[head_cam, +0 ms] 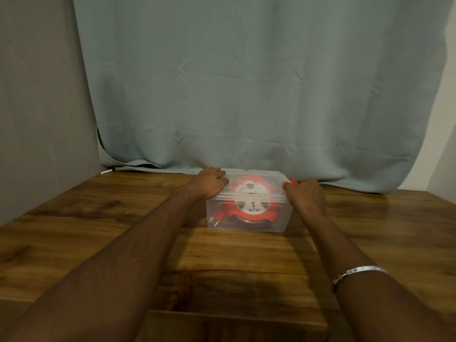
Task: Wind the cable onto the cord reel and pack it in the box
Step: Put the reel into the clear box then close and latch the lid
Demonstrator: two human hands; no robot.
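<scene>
Clear plastic box (247,219), rectangular with rounded corners, sitting toward the far edge of a glossy wood-grain table (123,233). Inside it, the cord reel (249,206): round, bright orange-red shell with a white disc face carrying sockets, all a bit hazy through the see-through walls. Orange plug (217,216) with metal pins tucked in the box's near-left corner, just beside the reel. Translucent lid (256,174) lying on top, faint ribbing visible.

Left hand (212,181) curled over the lid's left edge, fingers bent down onto the plastic, gripping lid and box rim together. Right hand (306,193) pressed to the right end, fingers curled against the rim; looks like a loose clamp, though how tightly can't be told. Small red tab (293,180) poking out just past the right fingertips. Smooth silver bangle (358,273) around the right forearm.

Behind it all, a creased pale blue-grey cloth (246,82) hanging down and bunching softly on the table's back edge.
</scene>
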